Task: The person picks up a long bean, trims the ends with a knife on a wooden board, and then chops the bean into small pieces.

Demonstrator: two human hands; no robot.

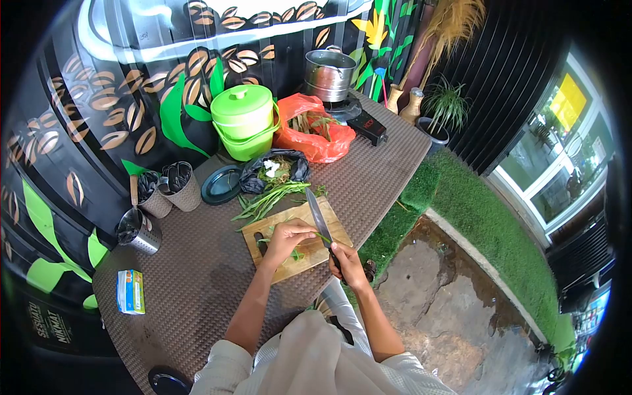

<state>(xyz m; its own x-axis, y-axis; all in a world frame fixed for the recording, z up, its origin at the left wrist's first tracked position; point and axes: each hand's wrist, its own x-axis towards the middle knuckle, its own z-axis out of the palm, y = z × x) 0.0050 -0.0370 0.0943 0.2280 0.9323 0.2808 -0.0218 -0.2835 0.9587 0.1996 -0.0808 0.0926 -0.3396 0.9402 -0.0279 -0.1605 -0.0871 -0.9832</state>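
Note:
My right hand (348, 264) grips a knife (318, 212) by its dark handle, the blade pointing up and away from me. Between the closed fingertips of my left hand (293, 236) is a thin green stem (321, 236), which meets the knife near the base of the blade. Both hands are over the wooden cutting board (289, 270), where cut green pieces (297, 255) lie. Part of a dark-handled utensil (262, 244) shows on the board beside my left hand. A bunch of long green stalks (272, 199) lies just beyond the board.
Behind the stalks are a black bag of scraps (275, 172), a dark plate (222, 184), a red bag of leaves (316, 135), and a lime-green lidded container (243, 122). A steel pot (329, 76) stands on a stove. Utensil cups (180, 187) and a small packet (130, 291) are at left.

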